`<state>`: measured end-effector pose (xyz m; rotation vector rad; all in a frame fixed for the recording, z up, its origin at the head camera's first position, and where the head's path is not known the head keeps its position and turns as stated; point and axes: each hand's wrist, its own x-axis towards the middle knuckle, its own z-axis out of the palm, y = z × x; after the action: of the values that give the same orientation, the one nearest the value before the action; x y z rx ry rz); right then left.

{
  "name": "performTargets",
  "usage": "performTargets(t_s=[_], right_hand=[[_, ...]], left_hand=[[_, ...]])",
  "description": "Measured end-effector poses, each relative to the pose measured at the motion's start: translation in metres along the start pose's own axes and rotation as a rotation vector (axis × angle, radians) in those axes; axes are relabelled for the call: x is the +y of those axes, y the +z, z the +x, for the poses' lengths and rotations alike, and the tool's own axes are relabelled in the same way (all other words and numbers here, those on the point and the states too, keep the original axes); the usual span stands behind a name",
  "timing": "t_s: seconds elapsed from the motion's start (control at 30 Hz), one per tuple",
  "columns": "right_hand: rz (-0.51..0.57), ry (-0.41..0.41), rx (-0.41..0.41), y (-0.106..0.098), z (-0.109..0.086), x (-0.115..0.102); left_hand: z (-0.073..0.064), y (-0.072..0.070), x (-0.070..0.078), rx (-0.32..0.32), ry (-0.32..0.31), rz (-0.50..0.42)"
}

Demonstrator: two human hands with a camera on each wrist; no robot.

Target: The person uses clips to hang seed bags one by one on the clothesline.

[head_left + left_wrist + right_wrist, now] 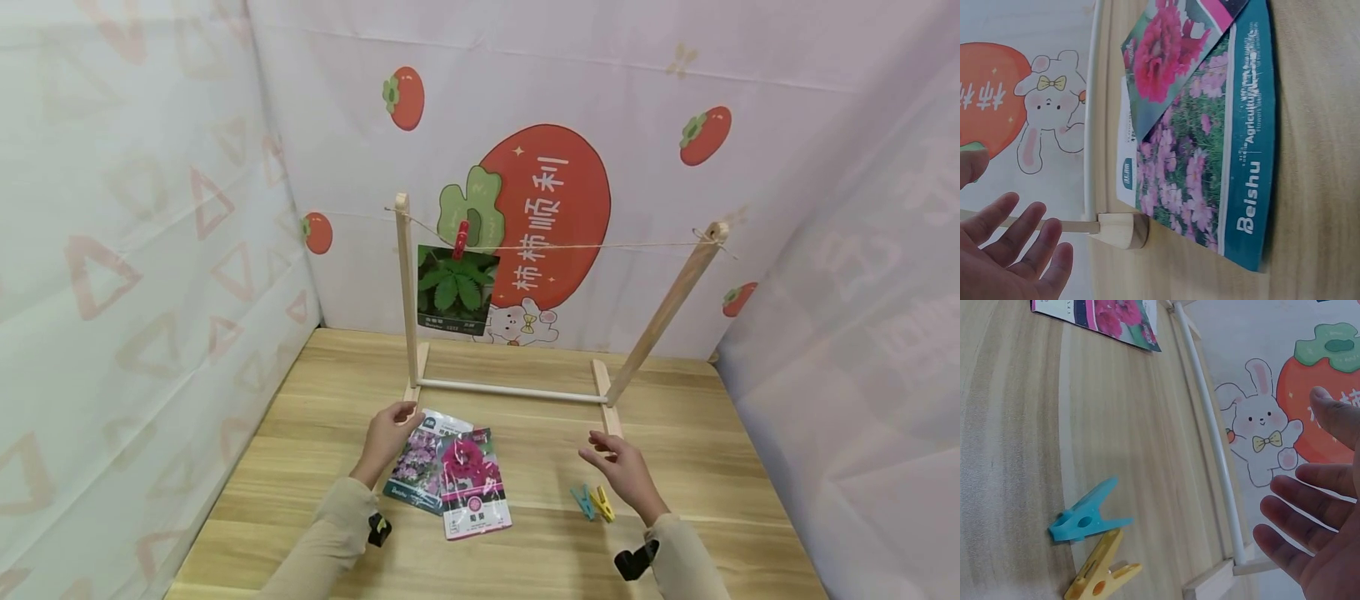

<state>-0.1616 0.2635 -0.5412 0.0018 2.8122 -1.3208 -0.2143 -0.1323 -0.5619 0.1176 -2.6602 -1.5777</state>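
Note:
My left hand (388,437) hovers by the upper left corner of a seed packet with pale purple flowers (420,468), fingers loosely bent around nothing. Partly over that packet lies a second seed packet with a deep pink flower (476,487). On the right, my right hand (624,471) is held above the table, its fingers relaxed and apart. Below it a blue clothespin (1088,512) and a yellow clothespin (1102,567) lie side by side. A red clothespin (461,240) fixes a green-leaf packet (456,292) to the string (570,246).
A wooden stand with a left post (407,292), a right post (663,317) and a white crossbar (513,390) stands at the back of the table (540,550). Printed cloth walls (330,125) enclose the table at the back and sides.

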Motion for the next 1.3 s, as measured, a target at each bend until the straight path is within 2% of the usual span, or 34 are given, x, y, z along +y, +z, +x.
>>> performTargets(t_s=[0.13,0.37,0.6,0.7,0.83,0.97,1.1,1.3], right_hand=[[-0.01,0.025,0.0,0.003,0.0,0.007],[-0.065,0.091,-0.05,0.007,-0.003,0.025],[-0.153,0.111,-0.069,0.007,-0.005,0.036],[-0.274,0.103,-0.067,0.007,-0.007,0.037],[-0.452,0.091,-0.065,0.008,-0.011,0.038],[-0.512,0.115,-0.097,0.009,-0.013,0.04],[-0.517,0.126,-0.128,0.01,-0.013,0.041],[-0.45,0.12,-0.158,0.017,-0.015,0.045]], left_hand=[[0.0,0.0,-0.004,-0.037,-0.032,0.01],[0.002,-0.001,-0.01,-0.108,-0.057,0.118],[-0.004,0.003,-0.009,-0.105,-0.142,0.148],[-0.007,0.004,-0.007,-0.094,-0.134,0.229],[-0.01,0.005,-0.004,-0.088,-0.093,0.382],[-0.01,0.01,-0.006,-0.095,-0.073,0.5],[-0.011,0.017,-0.011,-0.114,-0.087,0.551],[-0.015,0.023,-0.011,-0.122,-0.14,0.523]])
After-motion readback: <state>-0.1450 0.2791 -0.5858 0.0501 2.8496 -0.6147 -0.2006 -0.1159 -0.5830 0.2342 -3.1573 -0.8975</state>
